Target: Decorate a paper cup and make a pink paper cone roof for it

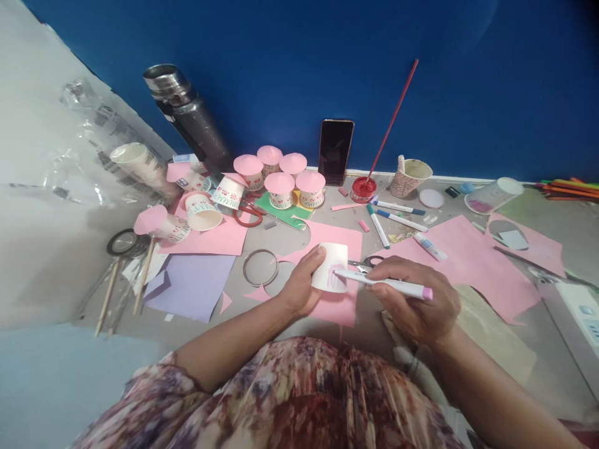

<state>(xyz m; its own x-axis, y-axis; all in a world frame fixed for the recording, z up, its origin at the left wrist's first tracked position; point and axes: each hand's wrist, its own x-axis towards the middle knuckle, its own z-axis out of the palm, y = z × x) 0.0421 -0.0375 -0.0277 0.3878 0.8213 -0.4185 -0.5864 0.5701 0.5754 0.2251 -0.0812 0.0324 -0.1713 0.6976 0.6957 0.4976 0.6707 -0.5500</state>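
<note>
My left hand grips a white paper cup lying sideways over a pink paper sheet. My right hand holds a white marker with a pink end cap, and the marker's tip touches the cup's side, where pink lines are drawn. Small scissors lie just behind the cup.
Several pink-topped paper cups stand at the back by a phone leaning on the blue wall. A red paint pot holds a brush. Markers, a glue tube, red scissors, a steel flask, tape rings and pink and purple paper lie around.
</note>
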